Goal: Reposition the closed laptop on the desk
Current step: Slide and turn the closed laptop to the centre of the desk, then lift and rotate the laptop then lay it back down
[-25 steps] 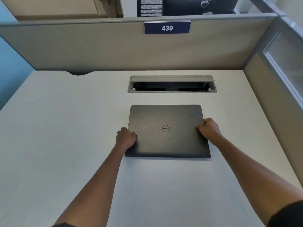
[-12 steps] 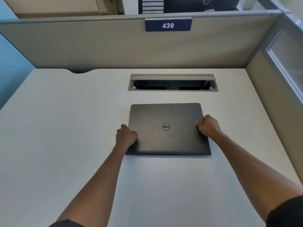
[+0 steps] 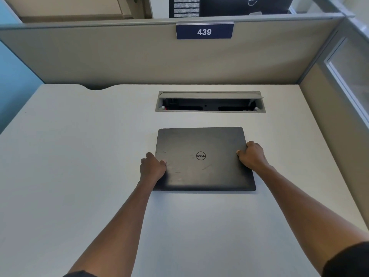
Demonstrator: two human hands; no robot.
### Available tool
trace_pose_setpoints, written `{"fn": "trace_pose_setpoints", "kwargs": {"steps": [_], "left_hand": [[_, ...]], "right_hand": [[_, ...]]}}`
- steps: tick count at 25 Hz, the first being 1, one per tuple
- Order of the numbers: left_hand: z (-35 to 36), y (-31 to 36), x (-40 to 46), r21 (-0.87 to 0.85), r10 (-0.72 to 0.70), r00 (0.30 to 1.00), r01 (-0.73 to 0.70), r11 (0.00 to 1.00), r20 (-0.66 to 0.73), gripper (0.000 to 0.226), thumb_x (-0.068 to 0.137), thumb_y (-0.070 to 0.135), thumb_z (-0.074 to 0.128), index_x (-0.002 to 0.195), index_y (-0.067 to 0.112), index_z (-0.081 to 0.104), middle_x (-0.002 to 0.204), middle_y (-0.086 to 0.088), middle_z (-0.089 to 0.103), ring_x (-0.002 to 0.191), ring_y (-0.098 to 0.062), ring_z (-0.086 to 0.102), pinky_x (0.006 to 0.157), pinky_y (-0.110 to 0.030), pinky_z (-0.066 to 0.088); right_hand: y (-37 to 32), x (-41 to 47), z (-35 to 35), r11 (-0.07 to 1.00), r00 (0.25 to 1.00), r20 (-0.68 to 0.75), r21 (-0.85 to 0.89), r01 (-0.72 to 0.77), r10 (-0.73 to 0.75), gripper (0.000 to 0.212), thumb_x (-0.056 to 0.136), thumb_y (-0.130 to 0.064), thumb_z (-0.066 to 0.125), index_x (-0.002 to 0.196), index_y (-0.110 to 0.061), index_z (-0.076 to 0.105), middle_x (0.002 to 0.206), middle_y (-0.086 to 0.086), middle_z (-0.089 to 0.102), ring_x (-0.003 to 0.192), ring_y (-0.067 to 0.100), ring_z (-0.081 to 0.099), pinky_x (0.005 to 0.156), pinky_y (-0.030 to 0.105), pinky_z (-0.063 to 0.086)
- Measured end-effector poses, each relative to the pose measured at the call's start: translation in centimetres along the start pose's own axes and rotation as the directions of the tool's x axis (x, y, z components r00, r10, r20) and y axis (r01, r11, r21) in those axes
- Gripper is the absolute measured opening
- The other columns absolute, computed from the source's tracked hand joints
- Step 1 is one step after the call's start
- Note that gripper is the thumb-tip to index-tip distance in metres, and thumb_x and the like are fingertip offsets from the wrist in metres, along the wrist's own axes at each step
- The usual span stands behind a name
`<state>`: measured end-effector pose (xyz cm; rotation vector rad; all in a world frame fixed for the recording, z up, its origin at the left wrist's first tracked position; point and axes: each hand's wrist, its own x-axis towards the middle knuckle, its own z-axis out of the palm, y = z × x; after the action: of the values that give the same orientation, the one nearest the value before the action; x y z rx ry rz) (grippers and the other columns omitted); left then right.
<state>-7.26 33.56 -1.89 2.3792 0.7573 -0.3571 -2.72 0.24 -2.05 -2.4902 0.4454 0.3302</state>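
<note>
A closed black laptop (image 3: 201, 154) with a round logo on its lid lies flat in the middle of the pale desk (image 3: 69, 156). My left hand (image 3: 152, 167) grips its left edge, thumb on the lid and fingers curled at the side. My right hand (image 3: 252, 155) holds the right edge the same way. The laptop's front edge faces me and sits square to the desk.
An open cable tray (image 3: 209, 102) is set into the desk just behind the laptop. Grey partition walls (image 3: 119, 56) close off the back and right side, with a blue "439" sign (image 3: 204, 32). A monitor back (image 3: 245, 5) shows beyond the partition.
Both hands keep their grip on the laptop's sides. The laptop sits slightly higher in view than a second ago, and the whole scene has shifted little.
</note>
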Motion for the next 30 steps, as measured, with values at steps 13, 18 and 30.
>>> {"fn": "trace_pose_setpoints", "kwargs": {"steps": [13,18,30], "left_hand": [[-0.1,-0.1,-0.4,0.033,0.049,0.998,-0.048,0.998,-0.031,0.044,0.093,0.031,0.059,0.121,-0.002,0.048,0.124,-0.024,0.053,0.115,-0.042,0.054,0.090,-0.045,0.046],[0.4,1.8,-1.9,0.354,0.394,0.903,-0.317,0.880,-0.169,0.049,0.090,0.021,0.061,0.133,0.005,0.045,0.134,-0.017,0.048,0.119,-0.036,0.049,0.092,-0.044,0.047],[2.4,6.3,0.1,0.440,0.642,0.742,-0.650,0.620,0.192,0.059,0.088,0.042,0.060,0.138,0.016,0.046,0.149,-0.007,0.041,0.137,-0.028,0.038,0.106,-0.044,0.041]], "right_hand": [[-0.8,-1.6,-0.2,0.999,1.000,0.020,-0.046,-0.016,0.016,0.043,0.091,-0.023,0.056,0.123,0.004,0.050,0.126,0.023,0.050,0.112,0.040,0.051,0.094,0.047,0.046],[-1.3,-5.9,1.7,0.996,0.985,-0.151,-0.060,0.070,-0.079,0.048,0.086,-0.018,0.057,0.128,-0.002,0.043,0.129,0.020,0.048,0.114,0.040,0.047,0.096,0.047,0.041],[-2.3,-9.4,3.5,0.993,0.987,-0.126,-0.086,0.086,-0.097,0.063,0.093,-0.027,0.056,0.147,-0.003,0.033,0.157,0.016,0.030,0.146,0.034,0.022,0.119,0.042,0.022]]}}
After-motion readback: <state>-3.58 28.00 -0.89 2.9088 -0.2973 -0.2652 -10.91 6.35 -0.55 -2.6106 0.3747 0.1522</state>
